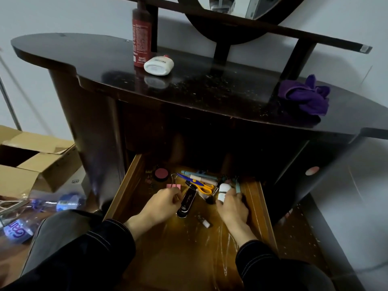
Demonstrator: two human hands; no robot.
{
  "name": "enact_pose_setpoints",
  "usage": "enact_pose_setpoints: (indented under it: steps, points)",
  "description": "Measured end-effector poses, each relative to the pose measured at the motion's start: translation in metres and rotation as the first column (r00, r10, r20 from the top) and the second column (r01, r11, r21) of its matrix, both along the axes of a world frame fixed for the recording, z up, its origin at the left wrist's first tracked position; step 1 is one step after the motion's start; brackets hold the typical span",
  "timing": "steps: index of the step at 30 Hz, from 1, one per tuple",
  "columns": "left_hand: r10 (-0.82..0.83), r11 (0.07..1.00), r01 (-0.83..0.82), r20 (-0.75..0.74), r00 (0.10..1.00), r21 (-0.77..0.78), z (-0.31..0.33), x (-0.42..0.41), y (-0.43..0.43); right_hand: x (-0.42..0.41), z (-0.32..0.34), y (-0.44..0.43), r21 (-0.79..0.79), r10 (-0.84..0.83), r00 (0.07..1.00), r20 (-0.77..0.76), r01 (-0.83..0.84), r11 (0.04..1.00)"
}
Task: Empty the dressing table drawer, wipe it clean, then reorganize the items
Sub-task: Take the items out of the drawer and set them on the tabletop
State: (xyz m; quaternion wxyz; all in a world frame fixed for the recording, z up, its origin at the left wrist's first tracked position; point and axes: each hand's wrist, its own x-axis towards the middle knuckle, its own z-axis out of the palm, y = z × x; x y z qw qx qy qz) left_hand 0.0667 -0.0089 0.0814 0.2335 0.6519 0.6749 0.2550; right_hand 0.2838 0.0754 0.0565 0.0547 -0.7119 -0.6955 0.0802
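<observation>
Down in drawer: left hand curled, grip unclear; right hand wrapped round white bottle.

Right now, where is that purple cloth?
In the head view, the purple cloth lies crumpled on the right end of the dark dressing table top, beside the mirror's right support post.

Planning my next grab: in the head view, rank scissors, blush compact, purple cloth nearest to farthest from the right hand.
1. Scissors, just left of the right hand.
2. Blush compact, back left of drawer.
3. Purple cloth, up on tabletop, right.
</observation>
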Motion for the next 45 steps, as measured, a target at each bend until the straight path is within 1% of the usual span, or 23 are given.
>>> enact_pose_setpoints:
  steps: [3, 5, 9, 12, 14, 16, 17, 18, 19, 21, 23, 25, 26, 27, 28, 29, 30, 32, 34, 37, 40, 42, 45]
  points:
    - [0.003, 1.000, -0.003, 0.025, 1.000, 0.001, -0.001, -0.001, 0.000, 0.001, -0.004, 0.001, -0.050, -0.085, 0.986, -0.145, 0.078, 0.996]
    - [0.002, 1.000, -0.002, 0.036, 0.999, 0.002, -0.002, -0.002, 0.000, 0.002, -0.005, 0.004, -0.072, -0.134, 0.952, -0.276, 0.119, 0.990]
    - [0.022, 1.000, -0.020, 0.106, 0.994, -0.020, -0.003, -0.002, 0.002, 0.005, -0.003, 0.009, -0.128, -0.202, 0.795, -0.572, 0.157, 0.979]
    - [0.066, 0.994, -0.037, 0.291, 0.954, -0.104, 0.000, -0.001, 0.005, 0.006, 0.004, 0.009, -0.125, -0.226, 0.623, -0.749, 0.201, 0.971]
    - [0.119, 0.979, -0.030, 0.447, 0.886, -0.201, 0.004, -0.001, 0.006, 0.004, 0.013, 0.004, -0.162, -0.221, 0.478, -0.850, 0.161, 0.974]
    - [0.204, 0.947, -0.004, 0.587, 0.784, -0.323, 0.010, 0.000, 0.004, 0.000, 0.024, -0.003, -0.220, -0.227, 0.355, -0.907, 0.060, 0.974]
    - [0.242, 0.926, 0.021, 0.637, 0.732, -0.376, 0.012, 0.001, 0.003, -0.003, 0.030, -0.008, -0.245, -0.224, 0.325, -0.919, -0.024, 0.969]
    - [0.266, 0.908, 0.058, 0.677, 0.686, -0.416, 0.014, 0.002, 0.001, -0.007, 0.034, -0.013, -0.259, -0.207, 0.324, -0.923, -0.126, 0.958]
    - [0.283, 0.893, 0.096, 0.714, 0.641, -0.440, 0.015, 0.004, 0.000, -0.011, 0.037, -0.019, -0.262, -0.171, 0.348, -0.922, -0.236, 0.936]
    - [0.311, 0.886, 0.131, 0.779, 0.544, -0.445, 0.017, 0.007, 0.000, -0.020, 0.041, -0.028, -0.259, -0.071, 0.408, -0.910, -0.426, 0.867]
    - [0.350, 0.905, 0.075, 0.832, 0.430, -0.419, 0.017, 0.008, 0.003, -0.027, 0.040, -0.034, -0.262, 0.009, 0.441, -0.897, -0.548, 0.795]
    - [0.415, 0.906, -0.049, 0.860, 0.296, -0.420, 0.017, 0.005, 0.007, -0.030, 0.036, -0.037, -0.266, 0.104, 0.507, -0.855, -0.603, 0.752]
    - [0.455, 0.890, -0.116, 0.858, 0.238, -0.440, 0.017, 0.002, 0.008, -0.030, 0.033, -0.037, -0.264, 0.173, 0.570, -0.803, -0.600, 0.755]
    - [0.495, 0.867, -0.185, 0.845, 0.203, -0.463, 0.018, -0.003, 0.009, -0.028, 0.028, -0.036, -0.254, 0.256, 0.651, -0.714, -0.582, 0.772]
    - [0.528, 0.842, -0.251, 0.825, 0.200, -0.478, 0.018, -0.008, 0.011, -0.025, 0.023, -0.035, -0.234, 0.334, 0.729, -0.597, -0.557, 0.797]
    - [0.546, 0.826, -0.301, 0.811, 0.212, -0.477, 0.018, -0.013, 0.012, -0.021, 0.019, -0.033, -0.212, 0.382, 0.781, -0.493, -0.534, 0.818]
    - [0.549, 0.819, -0.334, 0.806, 0.220, -0.467, 0.019, -0.017, 0.012, -0.018, 0.015, -0.032, -0.190, 0.395, 0.806, -0.441, -0.513, 0.837]
    - [0.551, 0.811, -0.362, 0.808, 0.209, -0.460, 0.020, -0.020, 0.012, -0.015, 0.013, -0.030, -0.139, 0.384, 0.814, -0.436, -0.483, 0.865]
    - [0.548, 0.815, -0.359, 0.808, 0.219, -0.456, 0.020, -0.020, 0.011, -0.017, 0.011, -0.029, -0.029, 0.443, 0.821, -0.359, -0.484, 0.874]
    - [0.529, 0.833, -0.359, 0.796, 0.295, -0.420, 0.019, -0.019, 0.012, -0.030, 0.003, -0.027, 0.089, 0.593, 0.795, -0.129, -0.586, 0.805]
    - [0.523, 0.837, -0.367, 0.790, 0.321, -0.405, 0.020, -0.019, 0.012, -0.045, -0.006, -0.025, 0.080, 0.675, 0.732, 0.091, -0.681, 0.728]
    - [0.525, 0.837, -0.365, 0.786, 0.326, -0.408, 0.021, -0.019, 0.011, -0.054, -0.007, -0.024, 0.068, 0.674, 0.719, 0.168, -0.690, 0.720]
    - [0.528, 0.836, -0.366, 0.779, 0.338, -0.408, 0.019, -0.021, 0.011, -0.063, -0.010, -0.018, 0.054, 0.674, 0.703, 0.227, -0.700, 0.712]
